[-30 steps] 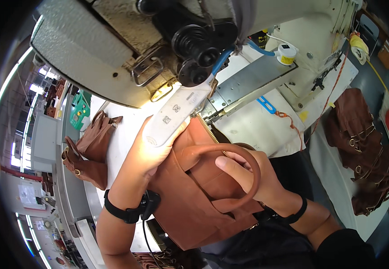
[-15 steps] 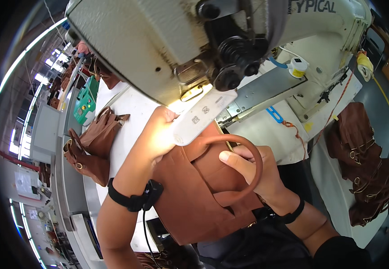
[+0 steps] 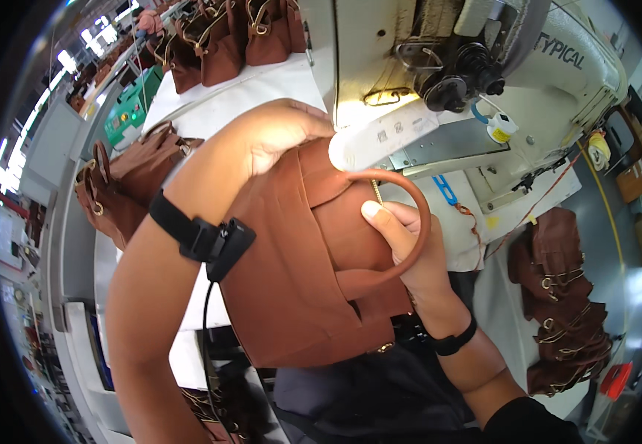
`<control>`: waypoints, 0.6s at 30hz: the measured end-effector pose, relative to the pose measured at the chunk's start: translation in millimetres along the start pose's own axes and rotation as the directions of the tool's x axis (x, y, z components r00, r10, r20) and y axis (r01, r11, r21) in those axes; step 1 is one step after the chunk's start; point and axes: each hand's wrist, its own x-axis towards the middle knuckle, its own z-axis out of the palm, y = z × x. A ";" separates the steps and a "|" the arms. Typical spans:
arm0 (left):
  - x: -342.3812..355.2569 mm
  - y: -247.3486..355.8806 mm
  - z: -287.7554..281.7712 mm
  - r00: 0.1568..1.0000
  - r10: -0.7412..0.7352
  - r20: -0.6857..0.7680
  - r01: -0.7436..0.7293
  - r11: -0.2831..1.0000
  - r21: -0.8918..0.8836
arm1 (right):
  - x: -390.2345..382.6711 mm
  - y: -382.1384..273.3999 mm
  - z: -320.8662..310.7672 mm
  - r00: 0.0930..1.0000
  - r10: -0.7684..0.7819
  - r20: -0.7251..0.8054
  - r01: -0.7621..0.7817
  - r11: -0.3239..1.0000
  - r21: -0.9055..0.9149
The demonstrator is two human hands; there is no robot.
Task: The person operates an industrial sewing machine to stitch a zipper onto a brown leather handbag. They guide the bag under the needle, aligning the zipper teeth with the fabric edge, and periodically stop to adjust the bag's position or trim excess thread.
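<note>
A brown leather handbag (image 3: 284,274) lies tilted under the sewing machine head (image 3: 410,66), its looped handle arching toward me. My right hand (image 3: 410,237) reaches through that handle loop and pinches the bag's opening edge beside a gold zipper (image 3: 377,194), thumb on top. At the bag's far left edge my left hand (image 3: 284,137) is curled around the leather; its fingertips are mostly hidden. A pale, rounded bar (image 3: 384,137) on the machine covers the spot where bag and needle area meet. Both wrists wear black straps, the left with a small black device (image 3: 228,248).
More brown bags (image 3: 232,41) stand on the white table at the back left, and others (image 3: 132,174) sit beside my left arm. A pile of brown bag pieces (image 3: 565,303) lies at right. A blue tool (image 3: 445,189) with orange cord rests near the machine bed.
The view has shifted, bringing more bags at the back left into sight. Both hands keep their hold on the bag; my left hand sits farther around its far edge.
</note>
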 end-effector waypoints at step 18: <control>-46.0 -4.2 18.7 0.813 0.580 -0.048 -0.327 0.523 0.787 | -67.4 -24.3 -80.1 0.918 0.212 0.336 -0.144 0.966 -0.216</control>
